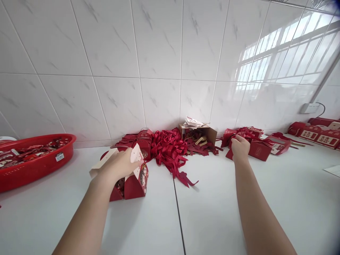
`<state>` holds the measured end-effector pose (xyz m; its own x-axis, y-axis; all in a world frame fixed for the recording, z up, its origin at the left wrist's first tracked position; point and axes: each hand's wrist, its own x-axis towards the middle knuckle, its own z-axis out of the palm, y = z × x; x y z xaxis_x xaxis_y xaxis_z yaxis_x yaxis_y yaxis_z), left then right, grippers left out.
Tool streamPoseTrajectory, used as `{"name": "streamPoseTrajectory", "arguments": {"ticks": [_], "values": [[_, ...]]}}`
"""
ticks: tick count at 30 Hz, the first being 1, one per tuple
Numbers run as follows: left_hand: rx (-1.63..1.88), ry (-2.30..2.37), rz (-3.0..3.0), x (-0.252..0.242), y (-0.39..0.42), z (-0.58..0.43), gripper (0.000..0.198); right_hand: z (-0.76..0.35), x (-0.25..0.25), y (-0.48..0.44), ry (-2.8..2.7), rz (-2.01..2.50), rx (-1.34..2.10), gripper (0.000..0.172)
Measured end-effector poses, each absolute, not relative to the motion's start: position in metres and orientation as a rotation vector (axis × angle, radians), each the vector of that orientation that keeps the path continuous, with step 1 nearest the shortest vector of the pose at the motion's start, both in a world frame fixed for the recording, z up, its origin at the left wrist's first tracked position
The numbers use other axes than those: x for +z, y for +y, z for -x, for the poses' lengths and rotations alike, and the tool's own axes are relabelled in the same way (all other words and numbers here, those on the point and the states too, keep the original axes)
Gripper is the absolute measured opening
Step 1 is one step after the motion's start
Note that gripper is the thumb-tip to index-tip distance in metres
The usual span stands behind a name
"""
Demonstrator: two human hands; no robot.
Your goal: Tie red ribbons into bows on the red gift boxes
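My left hand (120, 164) is over a small red gift box (135, 186) with raised cream-lined flaps. Its thumb lies along the right flap, and the other fingers curl over the box, partly hidden. At the right, my right hand (240, 147) is closed at the top of another red gift box (259, 149) with a ribbon bow; what its fingertips pinch is mostly covered, but it appears to be the ribbon. Between my hands lies a heap of red satin ribbons (168, 145). Beside the heap, an open cardboard box (211, 134) on its side holds red cut-out tags.
A red plastic tub (66, 151) full of small red packets stands at the far left. More red boxes (316, 134) line the wall at the far right, near a white power socket (309, 108). A dark seam (180, 216) divides the white table (207, 212).
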<state>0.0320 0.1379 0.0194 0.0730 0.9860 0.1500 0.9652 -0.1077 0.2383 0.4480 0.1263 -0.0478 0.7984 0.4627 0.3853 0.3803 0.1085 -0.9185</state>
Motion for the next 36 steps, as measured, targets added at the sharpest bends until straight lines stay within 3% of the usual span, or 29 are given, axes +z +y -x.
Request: {"name": "streamPoseTrajectory", "arguments": {"ticks": [3,9,12,14,16,18,22,26,31,34,36], "values": [[0.528,2.041,-2.228,0.023,0.135,-0.033,0.042,-0.436,-0.034,0.123,-0.656,1.425,0.134,0.063],[1.084,1.649,-2.106,0.040,0.105,-0.045,0.059,-0.376,0.006,0.101,-0.934,1.120,0.394,0.052],[1.303,1.367,-1.994,0.044,0.085,-0.061,0.072,-0.322,0.019,0.082,-1.262,0.881,0.683,0.059],[1.414,1.121,-1.897,0.046,0.073,-0.075,0.080,-0.288,0.021,0.071,-1.391,0.764,0.895,0.075],[1.482,0.909,-1.803,0.046,0.064,-0.087,0.082,-0.264,0.019,0.064,-1.364,0.696,0.989,0.072],[1.513,0.794,-1.737,0.045,0.058,-0.095,0.069,-0.252,0.017,0.061,-1.282,0.632,0.988,0.066],[1.502,0.787,-1.788,0.041,0.058,-0.098,0.024,-0.254,0.021,0.054,-1.201,0.524,0.856,0.061],[1.502,0.895,-1.906,0.036,0.064,-0.096,0.032,-0.258,0.024,0.050,-1.155,0.594,0.807,0.029],[1.584,0.897,-1.945,0.038,0.063,-0.097,0.041,-0.254,0.022,0.052,-1.107,0.589,0.857,0.028],[1.536,0.919,-1.863,0.039,0.062,-0.099,0.021,-0.253,0.022,0.051,-1.073,0.552,0.939,0.028],[1.454,0.846,-1.763,0.038,0.062,-0.100,0.031,-0.252,0.022,0.050,-1.032,0.541,0.936,0.030]]}}
